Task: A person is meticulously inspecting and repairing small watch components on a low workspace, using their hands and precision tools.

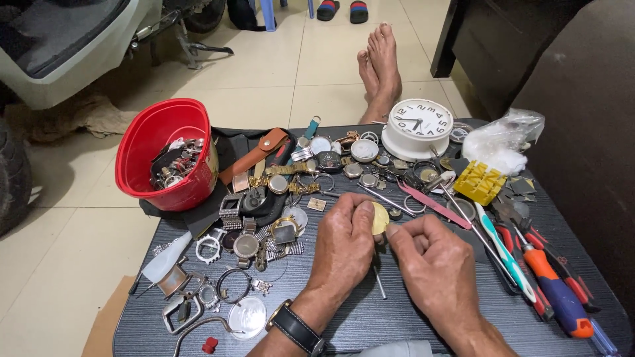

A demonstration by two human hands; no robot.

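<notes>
Both hands, left and right, pinch a seemingly round pale disc.

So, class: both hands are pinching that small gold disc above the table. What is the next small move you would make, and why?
Probably lower the gold disc closer to the dark table before working on it. The left hand and right hand hold it only by the fingertips, in the air, above a scatter of small watch parts, where a dropped piece could easily get lost.

Bright, even indoor light; soft sheen on the pale floor tiles, short soft shadows under parts on the dark tabletop. Sharp centre, wide-angle stretching at the edges.
</notes>
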